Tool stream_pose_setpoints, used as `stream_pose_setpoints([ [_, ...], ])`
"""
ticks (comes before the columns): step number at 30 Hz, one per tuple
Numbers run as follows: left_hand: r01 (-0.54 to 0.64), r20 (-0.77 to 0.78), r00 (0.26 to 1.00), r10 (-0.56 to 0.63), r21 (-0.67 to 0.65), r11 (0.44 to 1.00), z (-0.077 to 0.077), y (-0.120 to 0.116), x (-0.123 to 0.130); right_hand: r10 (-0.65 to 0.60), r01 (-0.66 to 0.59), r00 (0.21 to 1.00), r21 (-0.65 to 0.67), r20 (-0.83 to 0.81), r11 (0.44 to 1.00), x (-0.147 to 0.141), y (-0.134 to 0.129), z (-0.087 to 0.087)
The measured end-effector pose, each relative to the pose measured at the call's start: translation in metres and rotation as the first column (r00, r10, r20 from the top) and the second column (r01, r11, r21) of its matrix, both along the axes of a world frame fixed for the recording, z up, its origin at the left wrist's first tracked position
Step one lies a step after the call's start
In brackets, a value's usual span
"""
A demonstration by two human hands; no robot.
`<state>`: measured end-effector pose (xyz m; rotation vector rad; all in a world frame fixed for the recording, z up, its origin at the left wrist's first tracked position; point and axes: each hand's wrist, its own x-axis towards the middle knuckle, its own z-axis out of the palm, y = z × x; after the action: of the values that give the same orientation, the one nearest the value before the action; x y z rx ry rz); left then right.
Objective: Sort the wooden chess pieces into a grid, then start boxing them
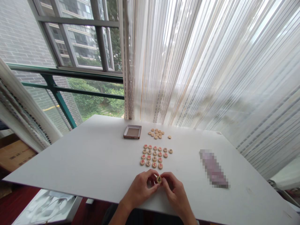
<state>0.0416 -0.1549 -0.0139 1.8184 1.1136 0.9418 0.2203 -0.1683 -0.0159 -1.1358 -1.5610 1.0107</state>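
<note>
Between the fingertips of both hands is a round wooden Chinese chess piece [159, 179], its black character turned toward me. My left hand [143, 186] pinches it from the left side, and my right hand [172, 187] grips its right edge. Just beyond my fingers, several face-up chess pieces with red or black characters stand in rows; a red one [160, 166] lies nearest in the front row. A loose cluster of plain-looking pieces [157, 132] sits farther back, with a single piece [169, 137] to its right.
A shallow open box [132, 131] rests on the white table [89, 156] at the back left of the pieces. To the right lies a blurred pinkish object [213, 168]. Sheer striped curtains [187, 62] hang along the table's far edge, beside a window.
</note>
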Motion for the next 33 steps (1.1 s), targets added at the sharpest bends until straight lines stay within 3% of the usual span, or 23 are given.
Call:
stream_pose_setpoints([
  [18,-0.026,0.042,0.999,0.024,0.041,0.999,0.002,0.000,-0.002,0.009,-0.007,0.998,0.041,-0.058,0.999,0.000,0.002,-0.008],
  [33,-0.023,0.047,0.999,0.025,-0.041,0.999,0.001,0.000,-0.001,0.006,-0.013,0.998,0.105,0.065,0.994,-0.003,0.001,-0.009],
])
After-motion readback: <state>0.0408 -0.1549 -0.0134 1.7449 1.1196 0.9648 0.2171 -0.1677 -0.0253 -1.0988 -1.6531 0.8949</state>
